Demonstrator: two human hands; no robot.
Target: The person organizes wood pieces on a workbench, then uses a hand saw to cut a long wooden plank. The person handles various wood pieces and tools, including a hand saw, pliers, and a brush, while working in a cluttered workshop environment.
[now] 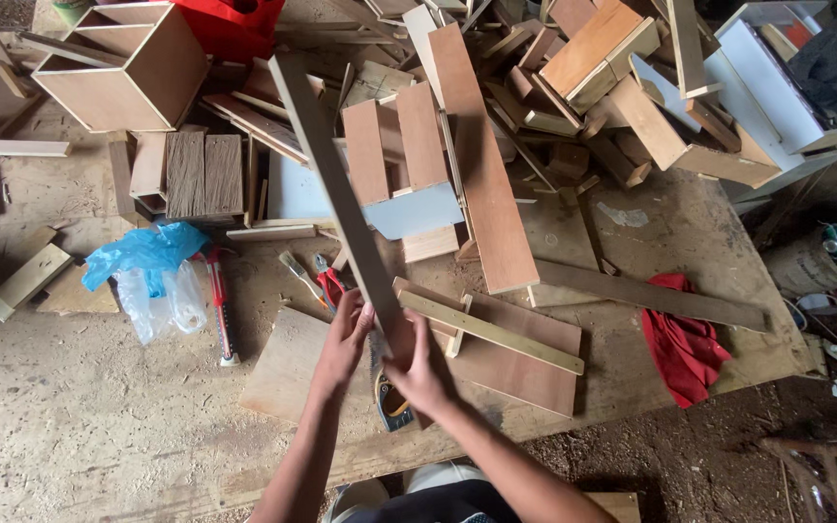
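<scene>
A long wooden strip (pixel 341 194) is raised over the bench's (pixel 632 378) near edge, both hands (pixel 341 344) (pixel 421 373) closed around its lower end. A handsaw (pixel 387 392) lies beneath, untouched; the strip looks uncut. Offcuts (pixel 535 87) crowd the far side.

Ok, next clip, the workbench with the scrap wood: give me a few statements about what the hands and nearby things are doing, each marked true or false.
1. Both hands grip the near end of a long wooden strip. True: left hand and right hand both hold it.
2. The strip lies flat on the bench. False: it is lifted, angled up and away from the person.
3. A red cloth lies on the bench to the right. True.
4. The blue plastic bag sits to the right of the cloth. False: it lies far to the left.
5. A handsaw lies below the hands. True, only partly visible.
</scene>
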